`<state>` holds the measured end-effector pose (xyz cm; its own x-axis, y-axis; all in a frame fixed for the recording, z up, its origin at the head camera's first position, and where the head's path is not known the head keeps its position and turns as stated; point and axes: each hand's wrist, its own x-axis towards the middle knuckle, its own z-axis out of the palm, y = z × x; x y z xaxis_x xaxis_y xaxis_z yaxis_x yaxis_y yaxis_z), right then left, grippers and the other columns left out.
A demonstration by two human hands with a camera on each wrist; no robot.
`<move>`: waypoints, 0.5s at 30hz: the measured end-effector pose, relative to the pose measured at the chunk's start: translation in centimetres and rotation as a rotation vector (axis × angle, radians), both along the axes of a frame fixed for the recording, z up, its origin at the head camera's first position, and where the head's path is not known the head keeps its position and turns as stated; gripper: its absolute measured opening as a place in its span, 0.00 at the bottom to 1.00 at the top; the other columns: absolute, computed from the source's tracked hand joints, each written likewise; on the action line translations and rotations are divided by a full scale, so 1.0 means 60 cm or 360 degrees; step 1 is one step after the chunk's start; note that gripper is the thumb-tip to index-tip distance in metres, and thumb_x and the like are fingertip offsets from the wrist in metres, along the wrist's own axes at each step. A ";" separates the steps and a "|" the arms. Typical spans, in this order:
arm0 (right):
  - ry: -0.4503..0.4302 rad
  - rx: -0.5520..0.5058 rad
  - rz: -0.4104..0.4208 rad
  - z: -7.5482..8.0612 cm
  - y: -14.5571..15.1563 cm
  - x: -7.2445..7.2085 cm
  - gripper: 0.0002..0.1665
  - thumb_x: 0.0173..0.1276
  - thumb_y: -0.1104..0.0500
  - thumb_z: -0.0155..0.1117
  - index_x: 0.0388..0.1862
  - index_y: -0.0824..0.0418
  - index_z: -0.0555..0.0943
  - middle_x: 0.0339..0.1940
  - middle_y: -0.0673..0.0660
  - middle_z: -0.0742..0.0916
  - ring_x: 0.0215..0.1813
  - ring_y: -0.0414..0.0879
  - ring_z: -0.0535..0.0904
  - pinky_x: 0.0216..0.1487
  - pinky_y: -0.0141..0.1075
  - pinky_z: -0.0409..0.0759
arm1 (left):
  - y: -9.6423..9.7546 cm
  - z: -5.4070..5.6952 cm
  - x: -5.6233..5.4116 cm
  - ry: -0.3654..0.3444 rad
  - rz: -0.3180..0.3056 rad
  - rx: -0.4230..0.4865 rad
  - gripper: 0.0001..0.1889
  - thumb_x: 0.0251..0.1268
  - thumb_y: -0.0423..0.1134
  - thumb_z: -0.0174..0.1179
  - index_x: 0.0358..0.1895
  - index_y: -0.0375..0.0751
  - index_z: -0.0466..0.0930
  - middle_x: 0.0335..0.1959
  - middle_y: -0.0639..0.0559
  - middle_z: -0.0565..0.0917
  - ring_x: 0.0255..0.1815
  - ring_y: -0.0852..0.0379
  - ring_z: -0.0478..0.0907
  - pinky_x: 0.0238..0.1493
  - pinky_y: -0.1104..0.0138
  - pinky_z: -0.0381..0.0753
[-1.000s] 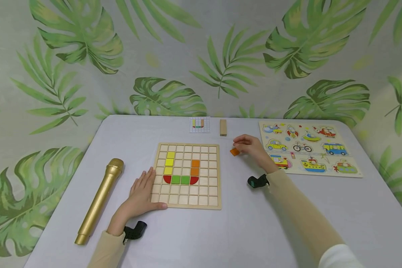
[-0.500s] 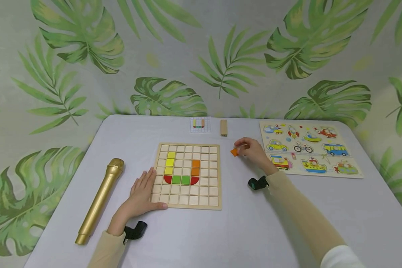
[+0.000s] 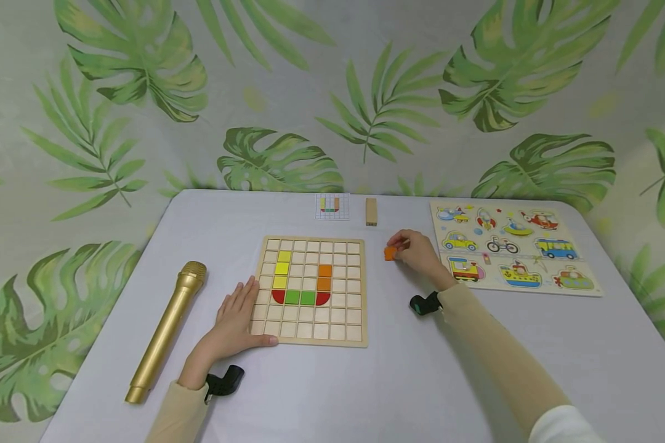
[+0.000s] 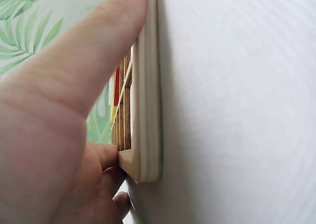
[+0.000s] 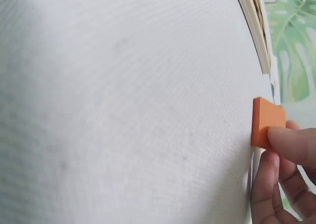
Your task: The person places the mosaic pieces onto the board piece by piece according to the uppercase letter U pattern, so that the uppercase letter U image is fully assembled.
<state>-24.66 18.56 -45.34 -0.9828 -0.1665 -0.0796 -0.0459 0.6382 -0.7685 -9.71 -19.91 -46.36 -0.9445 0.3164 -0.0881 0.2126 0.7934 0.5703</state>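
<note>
Between thumb and fingers my right hand (image 3: 418,251) pinches an orange square tile (image 5: 268,122), to the right of the wooden grid board (image 3: 343,339). Spread along the board's left side, my left hand (image 3: 229,326) has its fingers straight on the left edge and its thumb at the front edge. Tiles in the grid form a U: yellow tiles (image 3: 281,268) on the left, orange tiles (image 3: 324,277) on the right, green tiles (image 3: 300,298) at the bottom, and a red rounded tile (image 3: 322,299) at each lower corner. In the left wrist view, the thumb covers part of the board.
A gold microphone (image 3: 166,335) lies left of the left hand. Behind the board are a small pattern card (image 3: 332,207) showing a U and a wooden block (image 3: 370,211). A vehicle puzzle board (image 3: 510,246) lies right of the right hand. A leaf-print cloth hangs behind the table.
My right hand has turned the orange tile, which now faces the camera more squarely, and shifted slightly toward the front. The left hand stays in place on the board.
</note>
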 end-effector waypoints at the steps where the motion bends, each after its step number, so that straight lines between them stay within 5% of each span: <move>1: -0.0013 -0.0013 0.0003 0.000 0.000 0.000 0.12 0.59 0.75 0.61 0.42 0.68 0.80 0.37 0.61 0.80 0.39 0.52 0.75 0.33 0.34 0.76 | 0.000 0.000 0.000 0.0002 0.0000 -0.0001 0.65 0.44 0.60 0.72 0.73 0.24 0.41 0.76 0.33 0.42 0.74 0.34 0.34 0.68 0.41 0.35; 15: -0.0075 -0.0356 0.0116 0.018 -0.044 0.010 0.10 0.61 0.72 0.60 0.43 0.72 0.81 0.37 0.62 0.82 0.32 0.46 0.75 0.29 0.32 0.75 | 0.000 0.000 0.000 -0.0005 -0.0003 0.0003 0.64 0.44 0.60 0.72 0.73 0.24 0.41 0.76 0.33 0.42 0.74 0.34 0.35 0.68 0.41 0.34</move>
<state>-24.07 15.94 -44.26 -0.9636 -0.2555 -0.0783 -0.0462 0.4479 -0.8929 -9.72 -19.89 -46.35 -0.9437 0.3182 -0.0904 0.2123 0.7921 0.5722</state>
